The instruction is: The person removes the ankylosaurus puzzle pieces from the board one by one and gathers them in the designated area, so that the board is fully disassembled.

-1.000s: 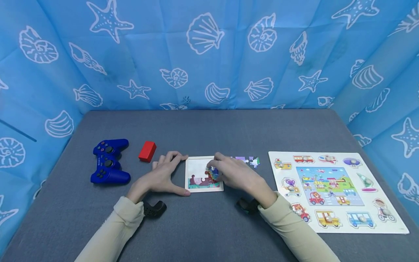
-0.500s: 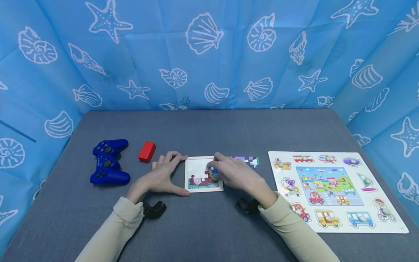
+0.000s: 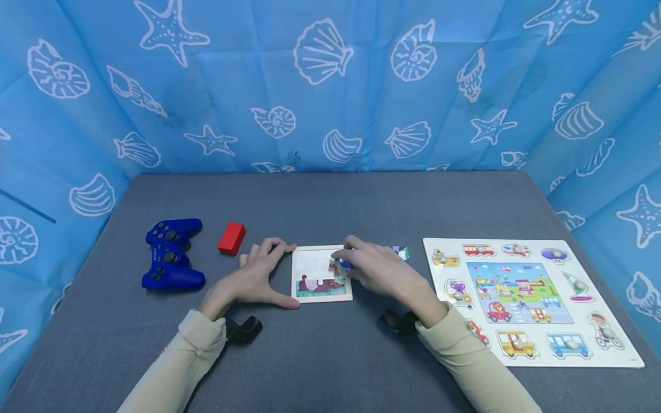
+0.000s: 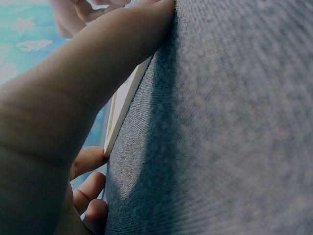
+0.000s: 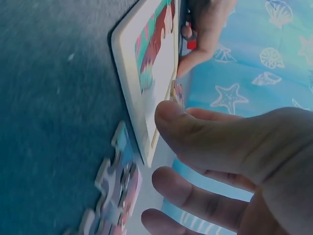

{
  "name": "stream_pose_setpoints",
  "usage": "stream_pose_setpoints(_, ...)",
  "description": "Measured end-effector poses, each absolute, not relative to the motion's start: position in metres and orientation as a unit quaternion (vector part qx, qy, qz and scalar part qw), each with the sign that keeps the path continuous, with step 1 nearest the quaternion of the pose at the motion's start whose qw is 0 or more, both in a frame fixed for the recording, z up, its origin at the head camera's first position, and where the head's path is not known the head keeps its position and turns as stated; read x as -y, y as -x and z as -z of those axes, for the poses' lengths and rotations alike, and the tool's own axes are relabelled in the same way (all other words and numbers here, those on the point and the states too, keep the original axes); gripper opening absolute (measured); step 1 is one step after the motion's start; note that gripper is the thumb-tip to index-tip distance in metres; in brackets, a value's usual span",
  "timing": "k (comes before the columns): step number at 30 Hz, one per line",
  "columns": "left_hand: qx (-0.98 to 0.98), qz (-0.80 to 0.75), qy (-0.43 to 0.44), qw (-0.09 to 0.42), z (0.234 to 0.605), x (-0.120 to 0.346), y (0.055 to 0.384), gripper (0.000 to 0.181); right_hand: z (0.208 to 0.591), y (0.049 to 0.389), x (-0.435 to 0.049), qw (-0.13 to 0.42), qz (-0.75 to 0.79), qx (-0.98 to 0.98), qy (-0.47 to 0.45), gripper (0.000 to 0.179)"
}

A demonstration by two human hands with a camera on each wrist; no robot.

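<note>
A small jigsaw puzzle tray [image 3: 294, 278] with a pale wooden rim lies flat on the table. Brown and teal pieces [image 3: 317, 287] fill its near strip. My left hand [image 3: 253, 276] spreads along its left side, thumb at the near corner and index fingertip at the far one. In the left wrist view, an index fingertip [image 4: 90, 159] meets the rim. Over the tray's right part, my right hand [image 3: 384, 271] pinches a multicoloured puzzle piece [image 3: 337, 267] between thumb and fingers. The right wrist view shows that piece [image 5: 179, 92] tilted above the tray, partly hidden by the thumb.
Loose puzzle pieces [image 5: 111, 196] lie right of the tray, mostly behind my right hand in the head view. Farther right is a large peg puzzle board [image 3: 454, 330] with vehicle pictures. To the left are a red block [image 3: 232, 238] and a blue game controller [image 3: 172, 255].
My right hand has shifted slightly right, with the puzzle piece shifted and turned in its fingers. More of the loose pieces are now covered. My left hand and the tray have stayed put.
</note>
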State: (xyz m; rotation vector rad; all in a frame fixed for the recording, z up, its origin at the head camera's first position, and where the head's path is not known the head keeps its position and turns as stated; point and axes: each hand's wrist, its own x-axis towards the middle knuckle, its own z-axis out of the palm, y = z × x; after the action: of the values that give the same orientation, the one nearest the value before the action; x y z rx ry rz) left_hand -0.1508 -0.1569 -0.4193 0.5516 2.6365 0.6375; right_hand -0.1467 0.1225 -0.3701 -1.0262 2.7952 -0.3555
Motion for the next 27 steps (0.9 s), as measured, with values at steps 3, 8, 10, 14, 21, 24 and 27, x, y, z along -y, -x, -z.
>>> stream_pose_setpoints(3, -0.937, -0.224, -0.193, 0.186, 0.419, 0.156, 0.151, 0.116, 0.368, 0.147, -0.129, 0.072, 0.129, -0.93, 0.336, 0.037)
stream_pose_setpoints(8, -0.937, -0.224, -0.196, 0.184, 0.42, 0.157, 0.151, 0.116, 0.366, 0.147, -0.143, 0.087, 0.135, -0.936, 0.313, 0.038)
stream_pose_setpoints(10, -0.936, -0.225, -0.198, 0.182, 0.42, 0.158, 0.151, 0.116, 0.366, 0.147, -0.149, 0.09, 0.137, -0.938, 0.304, 0.039)
stream_pose_setpoints(14, -0.935, -0.23, -0.203, 0.179, 0.42, 0.158, 0.15, 0.115, 0.366, 0.147, -0.161, 0.095, 0.134, -0.941, 0.296, 0.039)
stream_pose_setpoints(21, -0.935, -0.229, -0.201, 0.182, 0.419, 0.158, 0.15, 0.115, 0.365, 0.145, -0.184, 0.097, 0.13, -0.948, 0.275, 0.037)
stream_pose_setpoints(24, -0.935, -0.231, -0.201, 0.18, 0.419, 0.158, 0.15, 0.115, 0.365, 0.144, -0.194, 0.097, 0.122, -0.95, 0.27, 0.036)
stream_pose_setpoints(27, -0.935, -0.23, -0.2, 0.18, 0.419, 0.157, 0.15, 0.116, 0.365, 0.142, -0.202, 0.105, 0.108, -0.954, 0.261, 0.037)
